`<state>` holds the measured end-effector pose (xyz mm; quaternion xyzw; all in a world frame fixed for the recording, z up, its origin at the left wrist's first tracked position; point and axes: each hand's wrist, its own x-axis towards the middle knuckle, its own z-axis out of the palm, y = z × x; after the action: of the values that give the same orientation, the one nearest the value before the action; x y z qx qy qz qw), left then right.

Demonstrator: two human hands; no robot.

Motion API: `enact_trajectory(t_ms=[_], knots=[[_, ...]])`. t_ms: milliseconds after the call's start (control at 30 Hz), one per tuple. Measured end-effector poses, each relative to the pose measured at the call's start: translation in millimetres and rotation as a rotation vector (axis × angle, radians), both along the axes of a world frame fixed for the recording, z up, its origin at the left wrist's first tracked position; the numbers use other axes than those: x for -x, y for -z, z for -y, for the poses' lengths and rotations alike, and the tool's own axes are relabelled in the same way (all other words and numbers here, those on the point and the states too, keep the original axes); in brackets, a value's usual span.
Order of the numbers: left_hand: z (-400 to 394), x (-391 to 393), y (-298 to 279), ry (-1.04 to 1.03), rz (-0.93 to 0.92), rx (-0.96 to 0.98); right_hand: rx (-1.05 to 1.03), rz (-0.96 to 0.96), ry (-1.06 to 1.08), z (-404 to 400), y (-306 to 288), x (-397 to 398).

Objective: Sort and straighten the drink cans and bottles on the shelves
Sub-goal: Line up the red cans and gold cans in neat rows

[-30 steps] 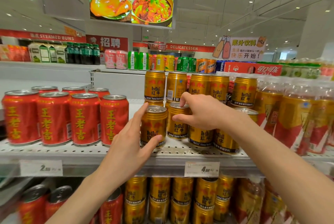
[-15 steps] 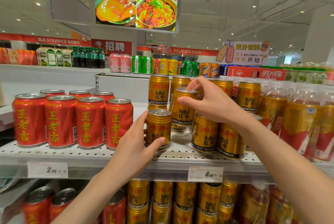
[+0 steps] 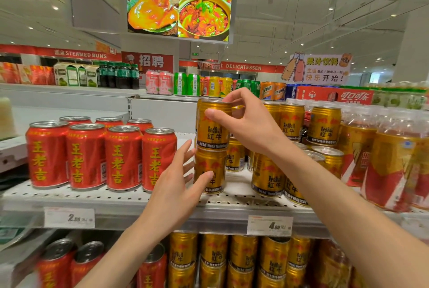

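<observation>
Your right hand (image 3: 250,125) is raised at the end of a bare forearm that runs in from the lower right corner. Its wrist is bent and its thumb and fingertips (image 3: 226,98) pinch the upper rim of a gold can (image 3: 212,129), thumb on the near side and fingers curled over the top. Your left hand (image 3: 176,185) reaches up from the bottom centre, palm turned right, fingers spread and loosely extended. Its thumb tip touches the lower gold can (image 3: 210,167); the fingers are not closed around it.
</observation>
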<state>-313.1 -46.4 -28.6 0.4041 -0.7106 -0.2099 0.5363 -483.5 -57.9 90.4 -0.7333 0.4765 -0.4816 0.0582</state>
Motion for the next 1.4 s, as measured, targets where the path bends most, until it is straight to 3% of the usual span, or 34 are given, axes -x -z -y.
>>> enact_trajectory(t_ms=[200, 633, 833, 1000, 1133, 1333, 1400], knots=[[-4, -2, -11, 0.107, -0.132, -0.054, -0.038, 0.032, -0.049, -2, 6, -3], [5, 15, -21, 0.105, -0.266, -0.014, -0.452, 0.39, -0.192, -27, 76, 4], [6, 13, -20, 0.091, -0.277, -0.015, -0.435, 0.498, -0.184, -27, 78, -1], [5, 11, -20, 0.084, -0.229, -0.017, -0.417, 0.482, -0.166, -27, 79, -4], [4, 11, -16, 0.117, -0.18, -0.035, -0.369, 0.306, -0.167, -32, 77, 0], [2, 12, -17, 0.064, -0.042, -0.051, 0.147, -0.327, 0.128, -46, 42, 39], [3, 13, -19, 0.048, -0.023, -0.041, 0.138, -0.574, 0.236, -46, 29, 58]])
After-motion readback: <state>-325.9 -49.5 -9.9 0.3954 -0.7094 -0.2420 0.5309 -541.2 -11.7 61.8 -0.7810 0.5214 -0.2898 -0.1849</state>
